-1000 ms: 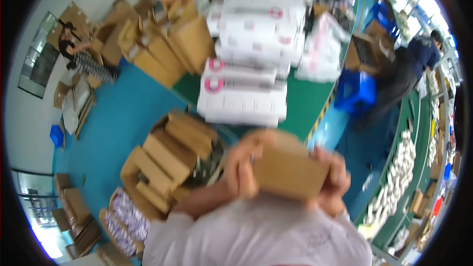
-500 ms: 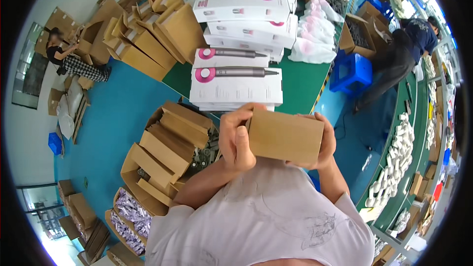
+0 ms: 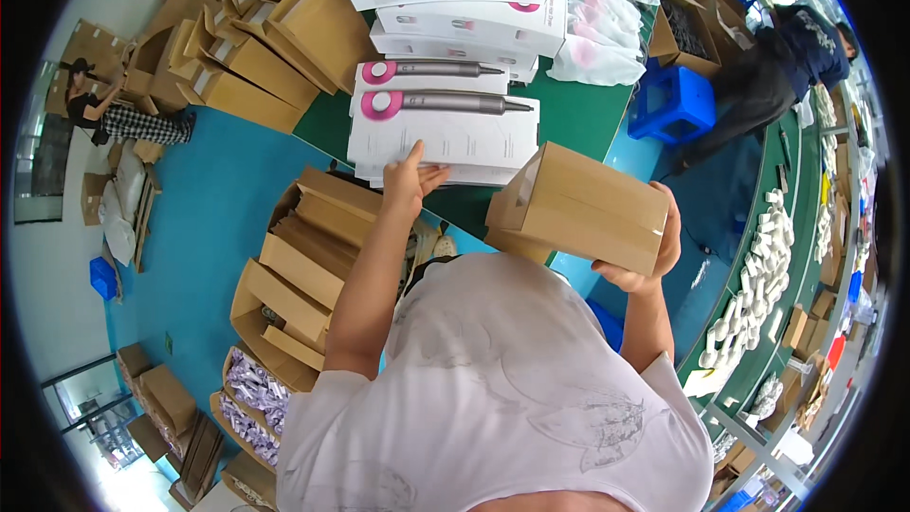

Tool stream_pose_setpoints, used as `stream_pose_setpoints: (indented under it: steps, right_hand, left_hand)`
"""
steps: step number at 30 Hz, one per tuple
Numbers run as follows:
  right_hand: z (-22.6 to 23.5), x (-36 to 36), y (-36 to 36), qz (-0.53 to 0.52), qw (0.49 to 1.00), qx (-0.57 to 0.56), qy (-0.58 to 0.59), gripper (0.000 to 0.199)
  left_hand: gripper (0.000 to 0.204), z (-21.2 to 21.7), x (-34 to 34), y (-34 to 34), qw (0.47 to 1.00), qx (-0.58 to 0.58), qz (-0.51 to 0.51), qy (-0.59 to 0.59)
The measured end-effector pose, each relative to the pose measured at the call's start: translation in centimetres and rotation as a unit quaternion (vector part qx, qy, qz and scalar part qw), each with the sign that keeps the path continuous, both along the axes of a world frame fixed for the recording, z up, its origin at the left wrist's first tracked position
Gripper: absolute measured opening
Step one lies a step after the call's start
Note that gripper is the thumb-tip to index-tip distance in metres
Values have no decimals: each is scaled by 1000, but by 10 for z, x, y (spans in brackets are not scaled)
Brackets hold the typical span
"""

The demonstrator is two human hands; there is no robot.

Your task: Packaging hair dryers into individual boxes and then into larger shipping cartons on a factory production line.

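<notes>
Your right hand (image 3: 654, 256) grips the brown cardboard box (image 3: 578, 209), flaps shut, contents hidden, held up off the green tabletop's (image 3: 588, 118) near edge. Your left hand (image 3: 409, 180), fingers spread open, presses the nearest white product box (image 3: 444, 133) stacked at that edge. Floor carton (image 3: 284, 275) holds folded flat cardboard boxes.

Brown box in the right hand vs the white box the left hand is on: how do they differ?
The brown cardboard box is plain and unprinted; the white box carries a picture of a pink and grey appliance. The brown cardboard box is held in the air, tilted, by the right hand; the white box lies flat on a stack on the green table, the left hand touching its near edge. The white box looks flatter and longer. Both are closed rectangular cartons.
</notes>
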State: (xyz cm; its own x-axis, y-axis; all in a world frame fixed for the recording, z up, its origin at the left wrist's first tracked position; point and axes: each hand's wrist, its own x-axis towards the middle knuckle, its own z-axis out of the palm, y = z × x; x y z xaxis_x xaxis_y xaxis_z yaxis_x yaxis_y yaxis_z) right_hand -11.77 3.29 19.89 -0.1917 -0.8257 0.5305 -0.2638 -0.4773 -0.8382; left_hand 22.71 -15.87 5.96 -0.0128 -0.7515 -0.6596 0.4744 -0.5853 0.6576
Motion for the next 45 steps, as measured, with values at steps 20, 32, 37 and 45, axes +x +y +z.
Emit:
stream_pose_setpoints:
  steps: [20, 32, 37, 45]
  right_hand:
    - [18, -5, -25, 37, 999, -37, 15, 123]
    - [90, 11, -102, 122, 989, -28, 74, 94]
    - [-51, -85, -64, 65, 986, 143, -56, 101]
    - [-163, 29, -41, 202, 885, 281, -310, 100]
  left_hand:
    - [90, 63, -54, -38, 983, -119, -103, 91]
    - [83, 23, 46, -18, 842, -493, -132, 175]
    - [88, 95, 93, -2, 868, -468, 63, 155]
    - [85, 74, 121, 59, 873, -420, 224, 108]
